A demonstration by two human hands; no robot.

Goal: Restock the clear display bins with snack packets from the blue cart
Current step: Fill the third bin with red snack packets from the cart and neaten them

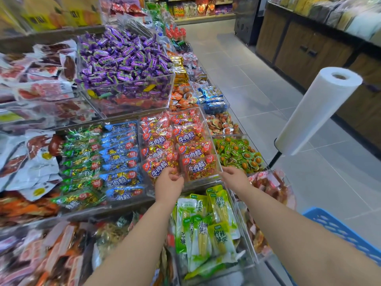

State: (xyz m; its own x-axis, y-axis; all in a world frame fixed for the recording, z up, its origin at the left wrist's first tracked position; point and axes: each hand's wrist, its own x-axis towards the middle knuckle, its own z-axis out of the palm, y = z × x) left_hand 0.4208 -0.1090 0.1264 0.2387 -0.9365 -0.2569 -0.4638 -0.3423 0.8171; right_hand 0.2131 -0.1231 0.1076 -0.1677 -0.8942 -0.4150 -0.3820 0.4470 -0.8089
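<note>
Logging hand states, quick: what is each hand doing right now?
Left hand: fingers curled at the front red packet; grip cannot be told.
Right hand: open, fingertips at the front corner of the clear bin.

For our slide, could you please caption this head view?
Left hand and right hand at the front of a clear bin of red packets; blue cart at right.

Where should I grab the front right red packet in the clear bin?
Pinch the front right red packet by its upper edge, from above. It leans back on the row behind, leaving that edge exposed; its lower edge sits behind the clear bin's front wall.
</note>
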